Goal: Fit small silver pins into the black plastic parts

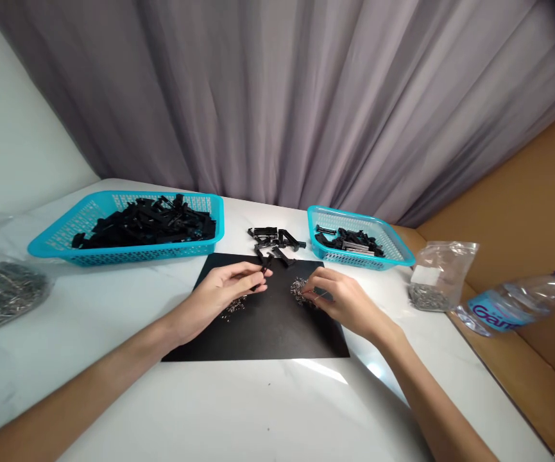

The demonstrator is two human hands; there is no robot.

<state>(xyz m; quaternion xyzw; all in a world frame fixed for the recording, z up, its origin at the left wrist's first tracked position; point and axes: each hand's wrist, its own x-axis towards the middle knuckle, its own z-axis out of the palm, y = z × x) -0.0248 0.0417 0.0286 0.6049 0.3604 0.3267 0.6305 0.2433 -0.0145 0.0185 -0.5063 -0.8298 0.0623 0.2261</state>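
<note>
Beneath both hands lies a black mat (272, 330) with two piles of small metal pieces, one partly under the left hand (224, 285), the other at the fingertips of the right hand (339, 294). Left hand: closed in a pinch, thumb against bent fingers, gripping a slim black part (267, 262) whose end juts out past the fingertips, away from the wearer. Right hand: half curled, palm down, thumb and fingers bent toward each other over the right pile (298, 289); cannot tell whether a piece is between them. Step in hand, as judged: selecting a metal piece with the right while the left keeps the black part ready. Next move would call for a fine pinch on a single piece, clear of its neighbours, with the left grip steady. Pose: both forearms slant inward from the near corners, wrists low over the mat, hands facing each other with a gap between. Just beyond the left fingertips, loose black parts (267, 242) lie in a cluster. Beyond each hand, toward its own side, stands a blue basket, left (147, 255) and right (354, 259), holding more black parts.
</note>
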